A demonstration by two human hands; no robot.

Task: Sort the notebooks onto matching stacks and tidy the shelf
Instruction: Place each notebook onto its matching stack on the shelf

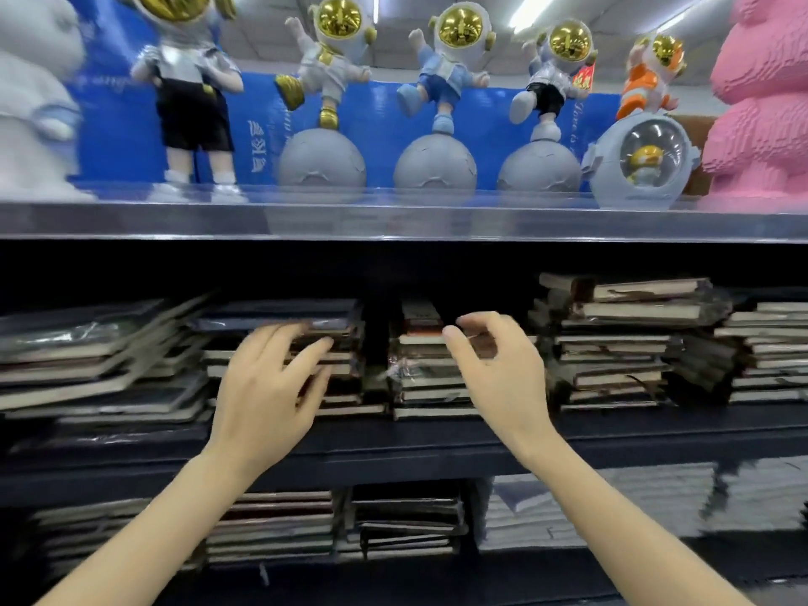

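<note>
Several stacks of dark notebooks lie on the middle shelf (415,439). My left hand (266,387) reaches in with its fingers spread, in front of the dark blue stack (280,317); the motion blur hides whether they touch it. My right hand (498,365) hovers before the brown and black stack (419,343) with loosely curved fingers, holding nothing. A leaning, untidy stack (96,356) sits at the left. A taller uneven stack (621,338) stands at the right.
The top shelf (393,220) carries astronaut figurines (336,80) on grey spheres and a pink blocky figure (760,98). Below, a lower shelf holds more notebook stacks (280,527) and white pads (612,505). A narrow gap (376,338) separates the two middle stacks.
</note>
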